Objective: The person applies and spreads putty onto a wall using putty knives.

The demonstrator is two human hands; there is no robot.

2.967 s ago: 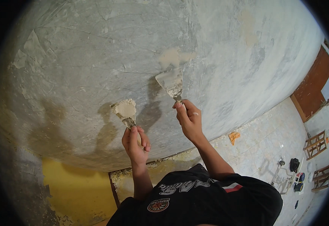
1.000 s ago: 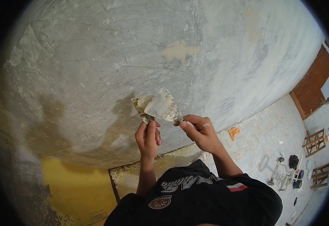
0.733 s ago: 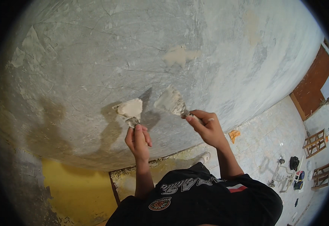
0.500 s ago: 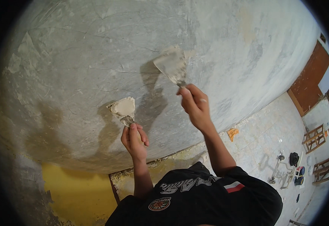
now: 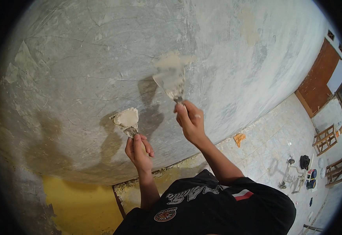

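My left hand [image 5: 139, 154] is closed around the handle of a putty knife [image 5: 126, 118] whose blade carries a lump of pale putty, held low in front of the grey plastered wall [image 5: 84, 58]. Higher and to the right, my right hand [image 5: 190, 121] grips a wider scraper [image 5: 169, 78], its blade smeared and slightly blurred, at the wall over the lower part of a fresh beige patch [image 5: 178, 58]. The blade throws a shadow to its lower left.
A yellow panel [image 5: 77, 203] is at lower left. To the right, a tiled floor [image 5: 265, 129] holds an orange cloth [image 5: 239, 139], a metal wheeled frame [image 5: 290, 176] and dark items. Two wooden frames [image 5: 325, 139] stand beside the far wall, near a brown door [image 5: 316, 78].
The two blades met about a second ago, then parted. The wide scraper rose onto the beige patch and has since shifted slightly down-left. My left hand moved leftward with the putty-laden knife.
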